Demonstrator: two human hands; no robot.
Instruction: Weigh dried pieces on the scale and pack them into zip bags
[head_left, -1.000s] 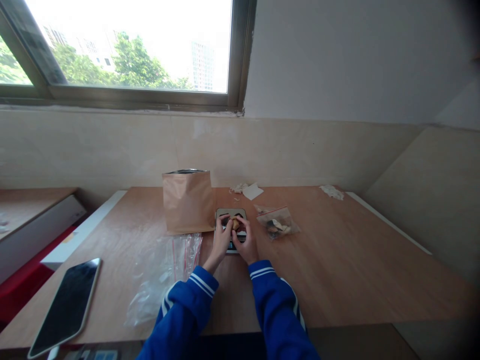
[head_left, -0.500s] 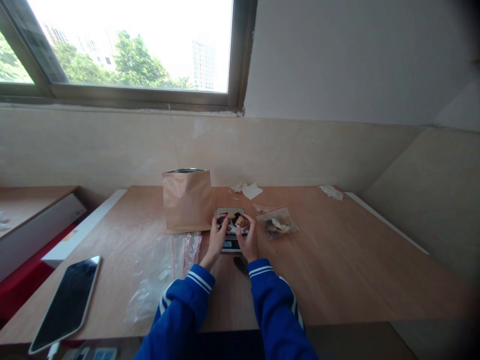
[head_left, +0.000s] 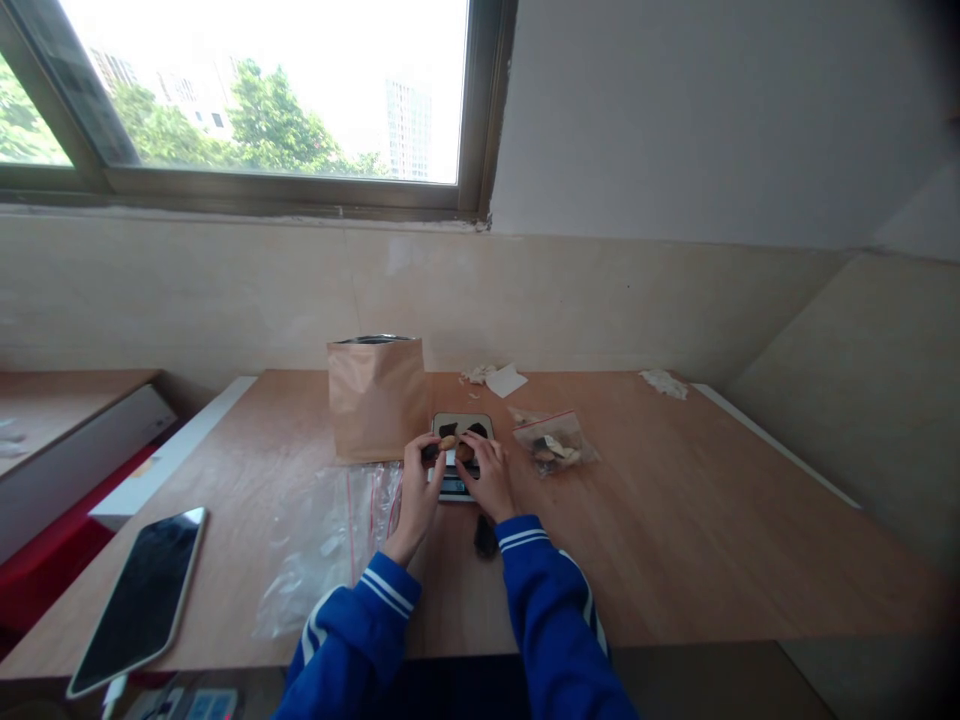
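Over a small digital scale (head_left: 455,487), my left hand (head_left: 420,490) is closed on a tan-and-dark piece (head_left: 448,442), pinched between thumb and fingers. My right hand (head_left: 489,480) pinches a rounded brown piece (head_left: 464,454) close beside it. Dark flat pieces (head_left: 448,430) lie on the scale's plate behind the fingers. What these pieces are is too small to tell. Another black piece (head_left: 485,538) rests on the table below my right wrist. To the right lies a red-edged zip bag (head_left: 574,440) with pale and dark pieces inside.
A brown kraft pouch (head_left: 377,405) stands upright, its top open, left of the scale. Clear zip bags (head_left: 315,550) lie in front of it. A phone (head_left: 142,600) with a cable is at the left edge. Crumpled tissue (head_left: 664,384) and white paper (head_left: 506,380) lie near the wall.
Both hands have drawn slightly toward me and left, with the pieces in their fingers. More of the scale's plate and its dark pieces shows, and the black piece on the table is more exposed.
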